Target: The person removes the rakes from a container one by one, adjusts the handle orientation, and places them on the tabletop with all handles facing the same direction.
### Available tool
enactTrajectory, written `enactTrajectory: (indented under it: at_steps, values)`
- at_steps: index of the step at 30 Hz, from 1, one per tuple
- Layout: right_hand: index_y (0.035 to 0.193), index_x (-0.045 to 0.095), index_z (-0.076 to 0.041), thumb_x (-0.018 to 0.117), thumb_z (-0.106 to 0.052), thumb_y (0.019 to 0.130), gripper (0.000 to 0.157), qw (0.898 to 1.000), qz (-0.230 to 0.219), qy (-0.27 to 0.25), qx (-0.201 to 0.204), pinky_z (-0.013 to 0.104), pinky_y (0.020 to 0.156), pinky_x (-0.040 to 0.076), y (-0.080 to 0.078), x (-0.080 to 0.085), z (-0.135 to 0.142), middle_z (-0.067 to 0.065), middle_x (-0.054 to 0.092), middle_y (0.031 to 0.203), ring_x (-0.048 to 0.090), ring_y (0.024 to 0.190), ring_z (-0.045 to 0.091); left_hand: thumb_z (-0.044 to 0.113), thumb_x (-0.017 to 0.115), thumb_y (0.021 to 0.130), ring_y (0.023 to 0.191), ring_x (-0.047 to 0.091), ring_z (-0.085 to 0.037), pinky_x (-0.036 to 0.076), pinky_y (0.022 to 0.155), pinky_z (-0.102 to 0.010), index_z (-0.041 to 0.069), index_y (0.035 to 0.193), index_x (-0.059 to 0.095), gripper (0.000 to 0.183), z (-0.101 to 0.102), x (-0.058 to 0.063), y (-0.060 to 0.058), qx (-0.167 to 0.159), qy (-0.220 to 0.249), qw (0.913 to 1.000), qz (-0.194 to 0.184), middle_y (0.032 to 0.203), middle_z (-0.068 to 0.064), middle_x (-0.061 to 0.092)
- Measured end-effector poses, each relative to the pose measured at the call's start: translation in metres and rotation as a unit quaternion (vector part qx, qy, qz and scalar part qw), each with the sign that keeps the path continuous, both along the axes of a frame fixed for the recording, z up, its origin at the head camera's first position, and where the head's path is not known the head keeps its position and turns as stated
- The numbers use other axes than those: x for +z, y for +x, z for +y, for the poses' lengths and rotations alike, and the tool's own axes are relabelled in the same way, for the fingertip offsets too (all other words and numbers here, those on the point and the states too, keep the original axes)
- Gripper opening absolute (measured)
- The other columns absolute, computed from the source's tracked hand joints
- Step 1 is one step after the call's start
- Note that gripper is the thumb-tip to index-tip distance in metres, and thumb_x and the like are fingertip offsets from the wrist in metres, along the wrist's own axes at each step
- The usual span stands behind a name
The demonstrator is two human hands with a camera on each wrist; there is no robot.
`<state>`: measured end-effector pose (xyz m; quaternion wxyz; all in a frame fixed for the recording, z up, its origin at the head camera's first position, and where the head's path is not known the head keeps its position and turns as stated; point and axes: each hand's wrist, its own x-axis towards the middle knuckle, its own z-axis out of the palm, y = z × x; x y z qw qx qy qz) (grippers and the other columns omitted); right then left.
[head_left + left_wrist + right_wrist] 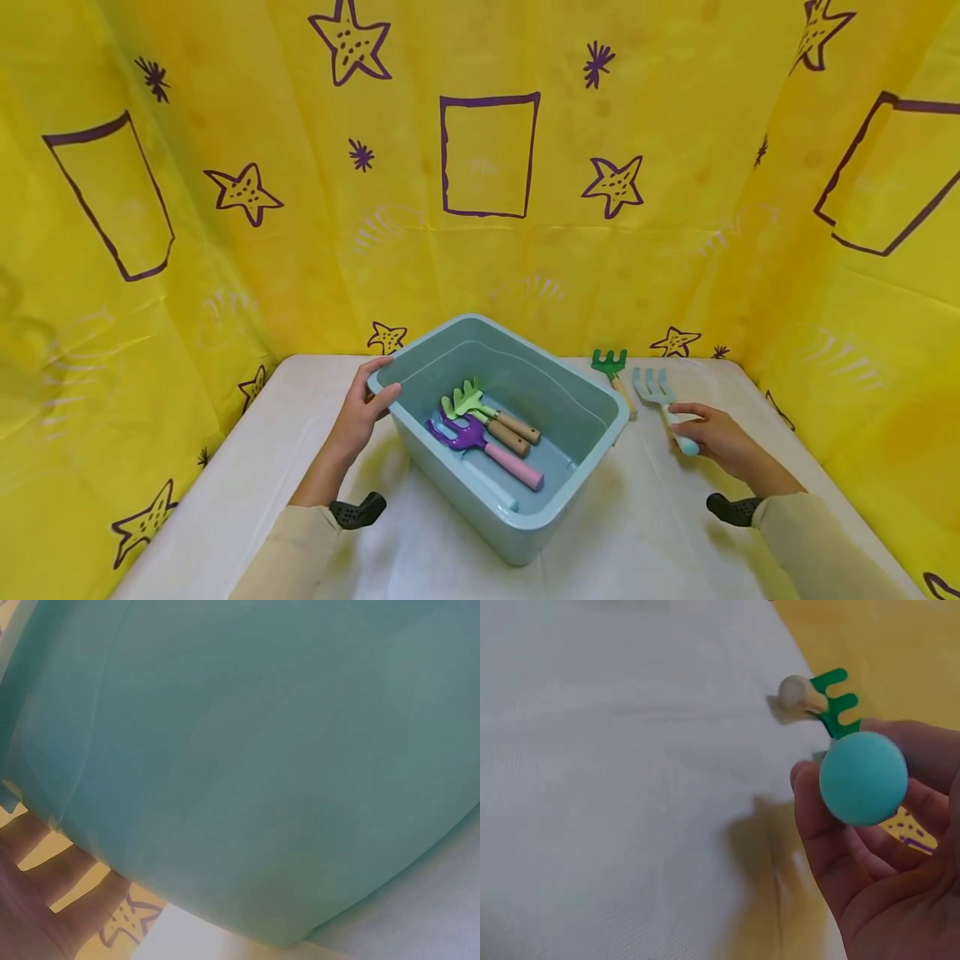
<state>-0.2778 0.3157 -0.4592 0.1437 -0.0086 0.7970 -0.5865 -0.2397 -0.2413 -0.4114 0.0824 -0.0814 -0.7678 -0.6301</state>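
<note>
Right hand (716,433) on light-blue fork (657,395), left hand (358,408) on bin (468,504)

Right: I'm pinching the fork's handle, right of the bin, tines beside the green fork (609,363). Left: I'm gripping the bin's corner, thumb at the rim. Inside: purple fork (489,449), light-green tools (472,402).

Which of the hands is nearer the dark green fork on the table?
Right. The right hand is close by, to the right of the dark green fork, holding the pale blue fork. The left hand is across the bin, at its left corner.
</note>
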Motion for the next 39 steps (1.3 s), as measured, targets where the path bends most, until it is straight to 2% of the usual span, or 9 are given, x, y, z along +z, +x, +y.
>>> enactTrajectory:
  at_steps: [2, 4, 8, 12, 16, 22, 28, 33, 39]
  values:
    - [0.138, 0.041, 0.008, 0.063, -0.017, 0.095, 0.055, 0.998, 0.018, 0.059, -0.006, 0.031, 0.072, 0.053, -0.001, -0.001, -0.001, 0.026, 0.048, 0.123, 0.059, 0.088, 0.024, 0.028, 0.057, 0.098, 0.126, 0.042, -0.045, 0.038, 0.101, -0.058, 0.018, 0.145, 0.034, 0.053, 0.000, 0.000, 0.000, 0.000, -0.002, 1.0000, -0.001, 0.148, -0.018, 0.032]
    - [0.137, 0.044, 0.005, 0.067, -0.018, 0.092, 0.055, 0.991, 0.038, 0.131, -0.007, 0.033, 0.073, 0.052, -0.002, -0.002, 0.000, 0.028, 0.050, 0.122, 0.056, 0.091, 0.027, 0.028, 0.057, 0.098, 0.126, 0.042, -0.045, 0.037, 0.101, -0.058, 0.019, 0.145, 0.034, 0.053, 0.001, 0.001, 0.001, -0.001, -0.002, 1.0000, -0.001, 0.148, -0.017, 0.032]
    - [0.133, 0.050, 0.002, 0.074, -0.018, 0.085, 0.057, 0.963, 0.077, 0.260, 0.009, 0.037, 0.072, 0.051, -0.004, -0.005, 0.003, 0.027, 0.056, 0.110, 0.053, 0.090, 0.032, 0.027, 0.057, 0.099, 0.127, 0.041, -0.045, 0.037, 0.101, -0.057, 0.019, 0.145, 0.034, 0.053, 0.001, 0.001, 0.001, -0.002, 0.002, 1.0000, -0.004, 0.149, -0.017, 0.032]
    - [0.130, 0.051, 0.001, 0.076, -0.015, 0.083, 0.055, 0.942, 0.107, 0.316, 0.027, 0.038, 0.068, 0.051, -0.002, -0.009, 0.006, 0.023, 0.058, 0.102, 0.054, 0.083, 0.030, 0.028, 0.057, 0.098, 0.127, 0.041, -0.044, 0.037, 0.101, -0.057, 0.019, 0.146, 0.033, 0.053, 0.002, 0.001, 0.001, -0.004, 0.003, 1.0000, -0.006, 0.149, -0.016, 0.032]
    - [0.130, 0.051, 0.002, 0.075, -0.014, 0.083, 0.055, 0.940, 0.116, 0.320, 0.030, 0.035, 0.065, 0.050, 0.004, -0.009, 0.006, 0.019, 0.058, 0.099, 0.053, 0.079, 0.027, 0.027, 0.057, 0.098, 0.126, 0.042, -0.044, 0.038, 0.101, -0.057, 0.019, 0.145, 0.034, 0.053, 0.002, 0.001, 0.000, -0.003, 0.004, 1.0000, -0.003, 0.148, -0.017, 0.033]
    - [0.132, 0.052, 0.001, 0.077, -0.019, 0.083, 0.059, 0.942, 0.106, 0.315, 0.045, 0.034, 0.064, 0.050, 0.015, -0.006, 0.009, 0.013, 0.058, 0.096, 0.052, 0.077, 0.024, 0.028, 0.057, 0.098, 0.126, 0.042, -0.045, 0.038, 0.101, -0.058, 0.019, 0.145, 0.034, 0.053, 0.001, 0.000, 0.000, 0.000, 0.001, 1.0000, -0.004, 0.148, -0.017, 0.033]
    - [0.136, 0.050, -0.001, 0.079, -0.021, 0.082, 0.064, 0.933, 0.122, 0.330, 0.072, 0.033, 0.063, 0.046, 0.022, -0.010, 0.015, 0.007, 0.057, 0.090, 0.050, 0.076, 0.023, 0.027, 0.057, 0.098, 0.126, 0.042, -0.045, 0.038, 0.101, -0.058, 0.019, 0.145, 0.034, 0.053, 0.000, 0.000, 0.000, 0.001, 0.000, 1.0000, -0.001, 0.148, -0.018, 0.032]
    - [0.137, 0.049, -0.002, 0.077, -0.021, 0.083, 0.064, 0.935, 0.121, 0.328, 0.065, 0.033, 0.062, 0.046, 0.024, -0.011, 0.015, 0.007, 0.057, 0.088, 0.050, 0.074, 0.022, 0.027, 0.057, 0.098, 0.126, 0.042, -0.045, 0.038, 0.101, -0.058, 0.019, 0.145, 0.034, 0.053, 0.000, -0.001, -0.001, 0.002, 0.001, 1.0000, -0.001, 0.148, -0.018, 0.032]
    - [0.137, 0.049, -0.001, 0.076, -0.023, 0.084, 0.063, 0.935, 0.121, 0.328, 0.059, 0.034, 0.063, 0.046, 0.017, -0.013, 0.013, 0.008, 0.058, 0.091, 0.050, 0.075, 0.023, 0.026, 0.056, 0.099, 0.126, 0.042, -0.045, 0.037, 0.101, -0.058, 0.017, 0.145, 0.033, 0.053, 0.001, 0.000, 0.000, -0.003, 0.006, 1.0000, 0.000, 0.148, -0.019, 0.032]
